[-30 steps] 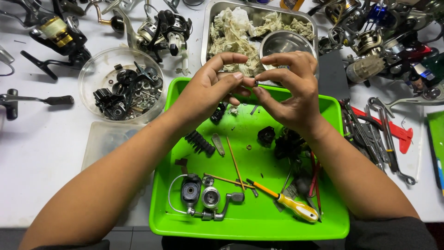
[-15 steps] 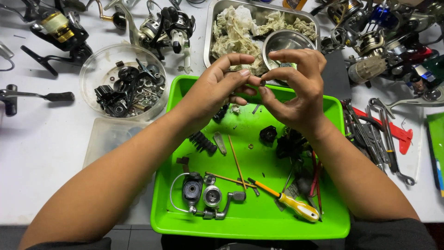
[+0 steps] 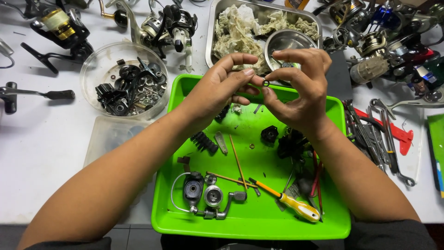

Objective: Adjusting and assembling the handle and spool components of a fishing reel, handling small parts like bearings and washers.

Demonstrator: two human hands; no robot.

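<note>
From the head camera, the landmark is the bright green plastic tray [image 3: 249,222] at the front middle of the white table. Both hands meet above the tray's far edge. The left hand [image 3: 222,88] and the right hand [image 3: 300,88] pinch between them a small dark metal ring [image 3: 266,83], thumbs and forefingers narrowed on it, the other fingers loosely curled.

Inside the tray, near its front left corner, lies a grey fishing-reel rotor with a wire bail arm [image 3: 201,194]. Towards the tray's front right lies a yellow-handled screwdriver [image 3: 291,203], and a thin wooden stick [image 3: 238,162] lies near the middle. A black ribbed spring-like part [image 3: 203,142] lies left of centre, and a cluster of black gear parts [image 3: 289,143] sits under the right wrist.

Beyond the tray's far edge stands a rectangular steel pan [image 3: 212,32] filled with crumpled stained paper and a small round steel bowl [image 3: 286,42]. Left of the tray sits a clear round plastic bowl of dark reel parts [image 3: 125,88]. Right of the tray lie wrenches and red-handled tools [image 3: 388,134].
</note>
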